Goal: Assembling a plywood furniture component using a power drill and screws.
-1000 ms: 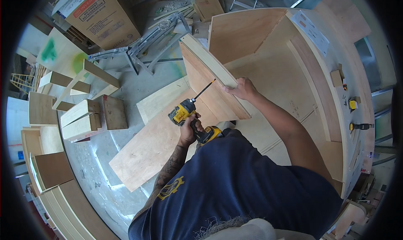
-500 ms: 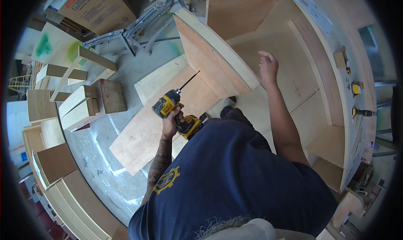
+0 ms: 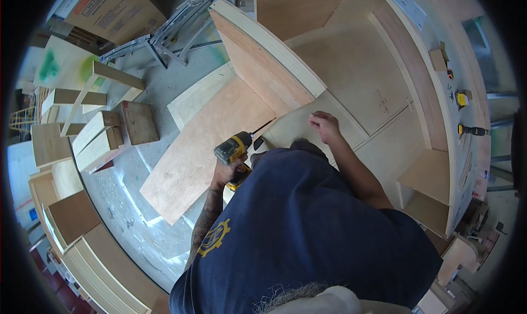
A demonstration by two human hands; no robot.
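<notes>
My left hand (image 3: pixel 224 174) is wrapped round the grip of a yellow-and-black cordless driver (image 3: pixel 233 147). Its long, thin bit points up and to the right, toward the foot of an upright plywood panel (image 3: pixel 258 67). The bit's tip appears close to that panel's lower edge; whether it touches cannot be told. To the right, my right hand (image 3: pixel 325 127) is raised with its fingers curled together, and anything small inside them is hidden. A flat plywood sheet (image 3: pixel 192 149) extends left from the upright panel's foot.
At the right, a long curved wooden piece holds a yellow tape measure (image 3: pixel 462 99) and a black-and-yellow hand tool (image 3: pixel 472 130). Wooden frames and a worn wooden box (image 3: pixel 138 123) stand left. Behind are a large cardboard box (image 3: pixel 118 14) and metal folding stands (image 3: pixel 164 36).
The driver has swung, its bit now lower and nearer the upright panel's lower edge. My right hand has moved down and left, closer to my body. The view has shifted slightly.
</notes>
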